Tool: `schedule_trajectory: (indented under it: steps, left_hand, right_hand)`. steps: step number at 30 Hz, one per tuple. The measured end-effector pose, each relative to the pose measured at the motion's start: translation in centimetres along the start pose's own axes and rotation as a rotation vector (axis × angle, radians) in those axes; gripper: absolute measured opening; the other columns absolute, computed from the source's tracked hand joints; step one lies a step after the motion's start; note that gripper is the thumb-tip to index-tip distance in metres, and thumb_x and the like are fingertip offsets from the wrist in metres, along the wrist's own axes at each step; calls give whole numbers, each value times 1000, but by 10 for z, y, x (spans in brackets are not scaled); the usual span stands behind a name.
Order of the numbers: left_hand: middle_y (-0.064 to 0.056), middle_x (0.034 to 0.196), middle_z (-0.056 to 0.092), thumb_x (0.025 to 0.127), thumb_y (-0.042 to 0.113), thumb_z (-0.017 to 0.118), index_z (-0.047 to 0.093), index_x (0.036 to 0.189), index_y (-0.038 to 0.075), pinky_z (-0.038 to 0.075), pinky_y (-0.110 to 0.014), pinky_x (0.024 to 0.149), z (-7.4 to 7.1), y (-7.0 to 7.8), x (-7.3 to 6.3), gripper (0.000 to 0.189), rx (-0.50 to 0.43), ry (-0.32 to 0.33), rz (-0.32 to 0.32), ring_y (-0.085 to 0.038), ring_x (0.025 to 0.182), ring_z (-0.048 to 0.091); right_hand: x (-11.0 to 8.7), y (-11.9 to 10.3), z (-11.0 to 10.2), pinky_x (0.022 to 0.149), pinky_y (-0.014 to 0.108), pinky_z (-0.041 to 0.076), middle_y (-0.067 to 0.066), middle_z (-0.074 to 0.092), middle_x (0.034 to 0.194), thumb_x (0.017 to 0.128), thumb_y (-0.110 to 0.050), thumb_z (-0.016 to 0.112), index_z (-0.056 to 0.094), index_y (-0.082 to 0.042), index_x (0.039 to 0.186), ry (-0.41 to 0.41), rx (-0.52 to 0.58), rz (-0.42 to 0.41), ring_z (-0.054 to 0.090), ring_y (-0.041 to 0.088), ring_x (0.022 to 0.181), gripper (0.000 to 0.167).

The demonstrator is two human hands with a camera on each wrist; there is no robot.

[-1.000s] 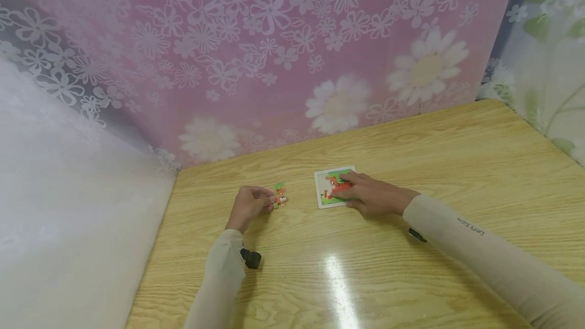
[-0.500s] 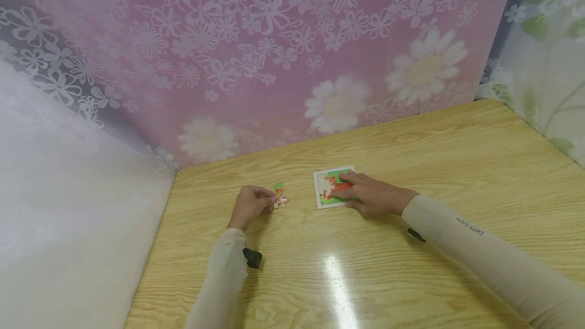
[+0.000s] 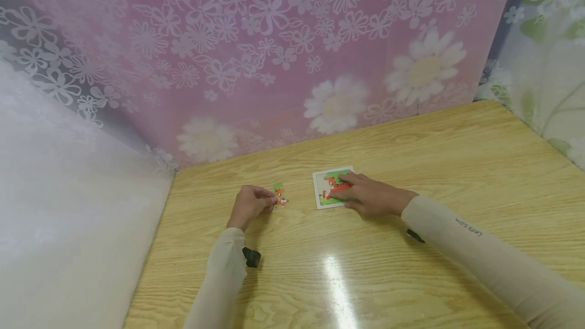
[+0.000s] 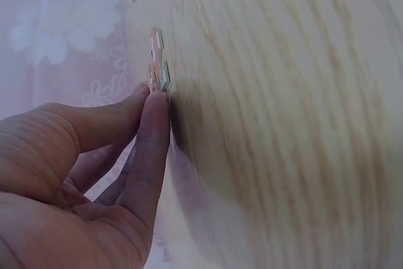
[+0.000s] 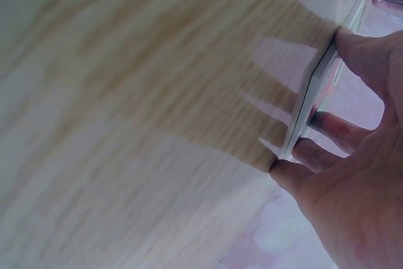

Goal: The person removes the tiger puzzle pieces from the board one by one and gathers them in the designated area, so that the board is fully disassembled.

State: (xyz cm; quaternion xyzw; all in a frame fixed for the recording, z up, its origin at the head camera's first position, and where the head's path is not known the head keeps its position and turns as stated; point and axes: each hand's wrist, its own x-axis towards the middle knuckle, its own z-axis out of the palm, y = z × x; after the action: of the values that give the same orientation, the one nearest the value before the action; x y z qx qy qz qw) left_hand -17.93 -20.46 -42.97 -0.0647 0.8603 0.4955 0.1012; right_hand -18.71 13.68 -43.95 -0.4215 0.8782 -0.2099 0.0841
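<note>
Left hand [image 3: 249,204]: grip pinching puzzle pieces [image 3: 280,195] between thumb and fingers, left of one part-filled puzzle tray [image 3: 322,184]; piece count unclear. Right hand [image 3: 377,196]: grip relaxed, fingers extended, touching puzzle tray on bench [image 3: 411,151]. Right sleeve [image 3: 498,248] lettered "Let's", second word unclear.

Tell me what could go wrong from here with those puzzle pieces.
The left hand pinches the puzzle pieces only at one edge, so they might slip or separate if lifted.
The right hand lies over part of the tray; a sideways push could shift it or disturb the pieces inside.
</note>
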Motion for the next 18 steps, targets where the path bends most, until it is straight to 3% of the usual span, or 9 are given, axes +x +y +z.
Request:
schedule_trajectory:
  steps: [6, 12, 18]
  left_hand:
    - [-13, 94, 74, 90, 3, 76, 76, 102, -3, 61, -34, 75, 2, 7, -2, 13, 24, -9, 42, -25, 82, 73]
    - [-15, 97, 73, 91, 3, 75, 74, 104, -4, 61, -37, 78, 14, 22, -4, 15, 10, -78, 87, -30, 87, 74]
    - [-9, 96, 73, 91, 11, 78, 78, 103, 2, 59, -34, 73, 29, 37, -4, 15, 169, -83, 154, -21, 82, 70]
  right_hand:
    - [0, 2, 1, 110, 64, 34, 32, 33, 155, 100, -9, 65, 58, -12, 145, 3, -17, -4, 32, 48, 142, 46]
    - [0, 2, 1, 111, 65, 31, 33, 32, 155, 100, -9, 65, 59, -12, 144, 0, -14, -1, 30, 49, 143, 45]
    - [0, 0, 0, 110, 65, 33, 34, 31, 155, 100, -10, 65, 58, -12, 145, -6, -3, 15, 29, 52, 143, 46]
